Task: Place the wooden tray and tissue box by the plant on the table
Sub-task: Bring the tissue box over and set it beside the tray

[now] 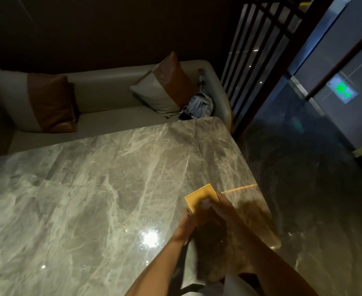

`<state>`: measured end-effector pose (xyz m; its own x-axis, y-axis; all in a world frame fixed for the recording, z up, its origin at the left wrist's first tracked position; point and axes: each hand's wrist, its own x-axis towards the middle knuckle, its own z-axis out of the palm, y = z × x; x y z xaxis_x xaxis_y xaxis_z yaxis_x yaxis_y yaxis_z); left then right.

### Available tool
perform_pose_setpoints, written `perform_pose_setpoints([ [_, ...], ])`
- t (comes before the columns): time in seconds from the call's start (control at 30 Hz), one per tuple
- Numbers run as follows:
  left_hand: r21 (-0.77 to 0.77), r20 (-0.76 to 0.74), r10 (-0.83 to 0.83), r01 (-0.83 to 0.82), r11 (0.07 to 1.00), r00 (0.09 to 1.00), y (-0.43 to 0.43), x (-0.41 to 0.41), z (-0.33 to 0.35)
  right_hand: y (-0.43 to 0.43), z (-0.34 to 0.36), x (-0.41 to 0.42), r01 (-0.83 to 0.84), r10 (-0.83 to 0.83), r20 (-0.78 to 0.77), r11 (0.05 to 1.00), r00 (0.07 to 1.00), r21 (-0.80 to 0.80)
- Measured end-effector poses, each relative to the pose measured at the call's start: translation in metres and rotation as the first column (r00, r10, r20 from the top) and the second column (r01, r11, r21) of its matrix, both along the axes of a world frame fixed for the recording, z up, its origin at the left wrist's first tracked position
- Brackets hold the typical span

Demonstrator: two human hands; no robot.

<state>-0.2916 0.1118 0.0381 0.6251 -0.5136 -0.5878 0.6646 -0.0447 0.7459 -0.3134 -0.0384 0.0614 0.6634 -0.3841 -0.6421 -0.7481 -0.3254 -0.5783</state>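
The tissue box [200,198], a yellow-orange box, is held over the near right part of the marble table [79,189], close to its right edge. Whether it rests on the surface or sits just above it cannot be told. Both bare hands grip it: the left hand [185,223] clasps its near left side, and the right hand [222,207] closes over its near right side and top. Something pale shows at the box's top under the right fingers, too blurred to name. Both forearms reach in from the bottom of the frame. A bright light glare lies on the tabletop just left of the left wrist. Past the table's far edge stands a pale sofa [111,90] with two grey-and-brown cushions, one at its left [37,101] and one at its right [165,88]. A light bundle of cloth [200,106] lies in the sofa's right corner. Dark vertical slats [259,50] rise right of the sofa, and a green lit sign [342,91] glows farther right.
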Motion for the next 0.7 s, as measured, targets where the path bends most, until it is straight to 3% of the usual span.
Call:
perform_pose_setpoints([
  [0.07,-0.110,0.060,-0.047,0.054,0.992,0.997,0.012,0.004,0.008,0.012,-0.004,0.000,0.006,-0.006,0.005,1.000,1.000,-0.011],
  [0.13,-0.115,0.108,-0.026,0.038,0.993,0.994,0.036,0.008,0.010,0.036,-0.004,0.004,-0.001,0.001,-0.010,1.000,1.000,0.015],
  [0.33,-0.052,0.003,0.319,-0.318,0.947,0.948,0.160,0.008,0.011,0.163,-0.009,0.050,-0.259,0.260,0.048,0.966,0.965,-0.016],
  [0.4,0.110,0.085,0.438,-0.445,0.889,0.895,0.221,0.012,0.014,0.222,-0.004,0.067,-0.382,0.384,0.045,0.923,0.922,-0.050],
  [0.53,0.429,0.241,0.525,-0.575,0.697,0.816,0.355,0.028,0.023,0.356,0.008,0.099,-0.572,0.574,0.109,0.819,0.812,-0.052],
  [0.7,0.397,0.425,0.668,-0.790,0.468,0.610,0.527,0.023,0.050,0.549,0.027,0.117,-0.679,0.655,0.327,0.732,0.681,-0.051],
])
